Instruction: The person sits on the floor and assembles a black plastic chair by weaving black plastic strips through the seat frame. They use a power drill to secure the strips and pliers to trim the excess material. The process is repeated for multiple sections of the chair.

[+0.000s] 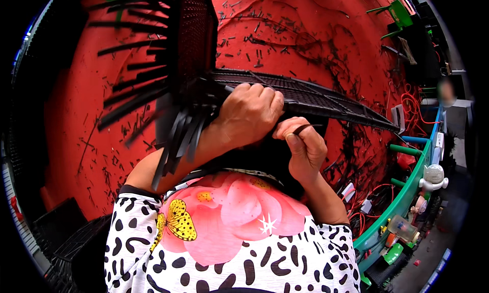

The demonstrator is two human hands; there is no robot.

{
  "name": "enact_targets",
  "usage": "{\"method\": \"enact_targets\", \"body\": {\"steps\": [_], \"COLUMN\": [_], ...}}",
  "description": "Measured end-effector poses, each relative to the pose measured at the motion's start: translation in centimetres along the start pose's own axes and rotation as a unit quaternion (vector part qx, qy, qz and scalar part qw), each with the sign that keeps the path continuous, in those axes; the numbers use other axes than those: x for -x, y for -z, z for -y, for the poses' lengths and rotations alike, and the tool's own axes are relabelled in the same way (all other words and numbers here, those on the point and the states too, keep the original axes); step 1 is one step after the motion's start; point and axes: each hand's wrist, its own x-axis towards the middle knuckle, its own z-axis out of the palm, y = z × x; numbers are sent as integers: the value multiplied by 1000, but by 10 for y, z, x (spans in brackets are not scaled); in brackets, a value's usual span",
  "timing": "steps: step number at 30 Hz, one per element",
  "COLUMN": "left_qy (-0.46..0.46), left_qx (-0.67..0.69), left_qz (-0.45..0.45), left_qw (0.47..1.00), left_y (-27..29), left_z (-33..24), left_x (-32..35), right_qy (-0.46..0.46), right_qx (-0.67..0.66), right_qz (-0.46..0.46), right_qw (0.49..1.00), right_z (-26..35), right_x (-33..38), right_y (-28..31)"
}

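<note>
A black woven frame (316,97), like a chair or basket panel, is held up in front of me, with another woven panel (191,33) rising at its left. Loose black strips (175,135) hang from its near corner. My left hand (249,112) is closed over the near edge of the frame, its knuckles up. Just below and to the right, my right hand (304,143) pinches a thin black strip (305,127) between thumb and fingers at the frame's edge.
The red floor (76,140) is littered with black strip offcuts. Orange cables (415,107) lie at the right beside a green rail (407,191), a small white fan (433,176) and bottles. Green stools (397,13) stand far right. Black woven pieces (71,242) sit lower left.
</note>
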Motion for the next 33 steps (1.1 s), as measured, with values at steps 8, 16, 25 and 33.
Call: {"method": "enact_targets", "body": {"steps": [8, 16, 25, 33], "left_qy": [-18, -24, -4, 0], "left_qx": [3, -3, 18, 35], "left_qz": [2, -8, 9, 4], "left_qw": [1000, 1000, 1000, 999], "left_y": [-10, -16, -12, -12], "left_z": [-10, -5, 3, 2], "left_x": [9, 12, 7, 6], "right_qy": [-46, -70, -111, -38], "right_qx": [-126, -102, -18, 146], "right_qz": [-76, -59, -40, -20], "right_qw": [988, 990, 993, 988], "right_z": [4, 18, 15, -22], "right_x": [10, 3, -60, -96], "right_y": [4, -1, 15, 27]}}
